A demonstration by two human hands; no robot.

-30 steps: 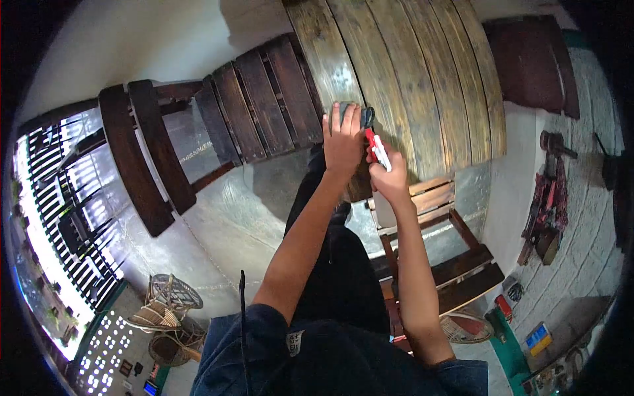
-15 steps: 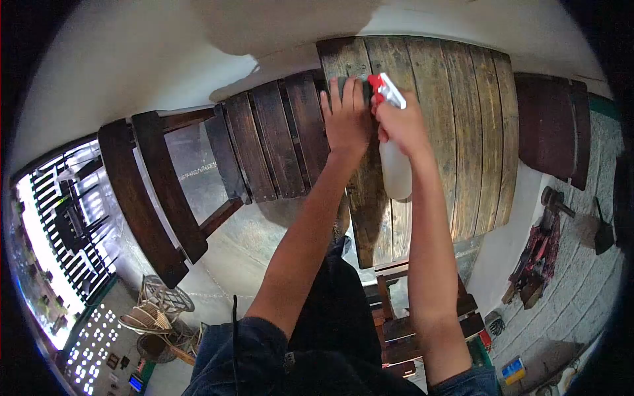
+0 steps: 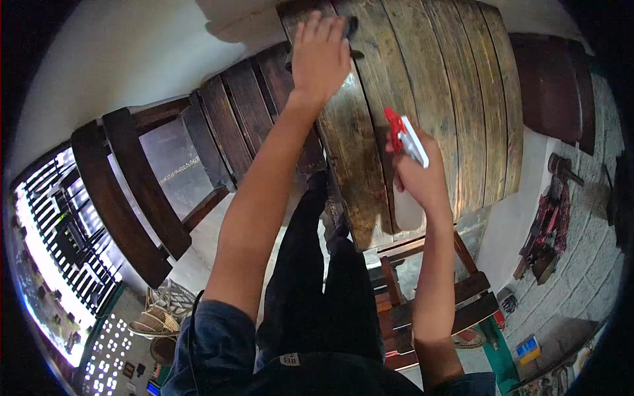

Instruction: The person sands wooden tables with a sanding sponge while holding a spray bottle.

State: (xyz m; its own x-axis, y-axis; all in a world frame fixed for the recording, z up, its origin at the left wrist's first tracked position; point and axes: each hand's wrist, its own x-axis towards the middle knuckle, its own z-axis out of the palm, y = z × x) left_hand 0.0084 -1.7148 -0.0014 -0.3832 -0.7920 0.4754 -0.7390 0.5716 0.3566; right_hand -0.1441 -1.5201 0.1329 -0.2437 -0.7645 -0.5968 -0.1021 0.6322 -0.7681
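My left hand (image 3: pixel 321 58) lies flat with its fingers spread near the far left corner of the plank table (image 3: pixel 432 66). Beneath it is a dark, soft-looking piece (image 3: pixel 351 26), perhaps a cloth or sponge; most of it is hidden by the palm. A wet shine shows on the wood just below this hand. My right hand (image 3: pixel 421 173) is wrapped round the neck of a spray bottle (image 3: pixel 408 212), with a red and white trigger head and a pale, cloudy body. The bottle is over the near part of the table, its nozzle pointing away from me.
A dark slatted chair (image 3: pixel 142 191) stands against the table's left side. Another wooden chair (image 3: pixel 462 303) is tucked at the near edge, and a dark chair back (image 3: pixel 551 92) rises on the right. Beyond the far edge is a pale wall (image 3: pixel 132 59). Wicker furniture (image 3: pixel 162 317) stands lower left.
My left hand has slid up and left along the table with the dark piece. My right hand and the spray bottle have moved down, away from the left hand. The view has shifted.
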